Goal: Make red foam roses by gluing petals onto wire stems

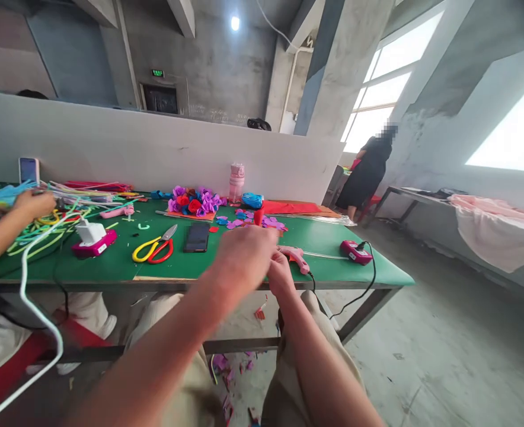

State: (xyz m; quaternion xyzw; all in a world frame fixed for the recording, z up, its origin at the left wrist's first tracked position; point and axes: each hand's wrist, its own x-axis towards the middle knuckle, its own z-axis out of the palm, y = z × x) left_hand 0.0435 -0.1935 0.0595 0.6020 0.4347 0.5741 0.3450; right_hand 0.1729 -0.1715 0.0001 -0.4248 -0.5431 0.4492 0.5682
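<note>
My left hand (246, 255), slightly blurred, is closed over the table's front edge. A small red piece (258, 214), apparently paper, sticks up from its fingers. Touching it, my right hand (281, 274) has its fingers pinched together; what they hold is hidden. Just right of my hands a pink hot glue gun (298, 259) lies on the green table (244, 271). Cut purple petals (273, 223) are scattered beyond my hands. Left of them lie a dark phone (196, 237) and scissors (159, 246) with yellow and red handles.
A bunch of purple, red and blue flowers (195, 201) is farther back, near a pink bottle (236, 182) and red sheets (291, 207). A magenta power block (355, 251) with a black cord sits right. At left, another person's hand (34, 203) is over colored sticks.
</note>
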